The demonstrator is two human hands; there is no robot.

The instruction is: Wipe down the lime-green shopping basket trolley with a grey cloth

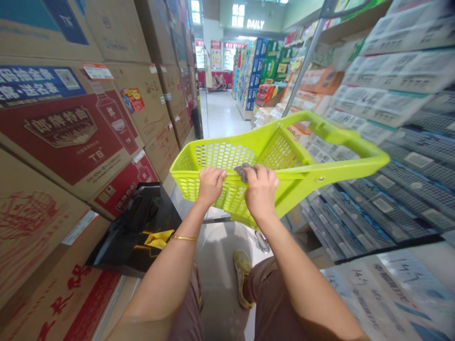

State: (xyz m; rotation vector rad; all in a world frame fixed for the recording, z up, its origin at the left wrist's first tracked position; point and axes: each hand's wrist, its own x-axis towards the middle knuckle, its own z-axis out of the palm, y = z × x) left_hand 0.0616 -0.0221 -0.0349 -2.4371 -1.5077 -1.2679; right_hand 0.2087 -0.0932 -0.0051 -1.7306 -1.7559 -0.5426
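Observation:
A lime-green plastic shopping basket cart (291, 201) with slotted walls stands sideways in front of me, its long looped handle reaching to the right. Around the near rim, toward the basket's left end, my left hand (211, 183) is closed. A crumpled grey cloth (242, 172) is pressed on the same rim under the fingers of my right hand (262, 189), which is closed on it. Through the wall slots the inside shows only in part. Below the basket a caster wheel (262, 242) shows near my shoe.
Stacked cardboard cartons (67, 137) rise close on the left, with a black bag (138, 232) in front of them. Wrapped packs (387, 109) and grey cases (384, 189) are piled on the right. A bright aisle floor (222, 111) runs ahead, past shelves of boxed goods (252, 71).

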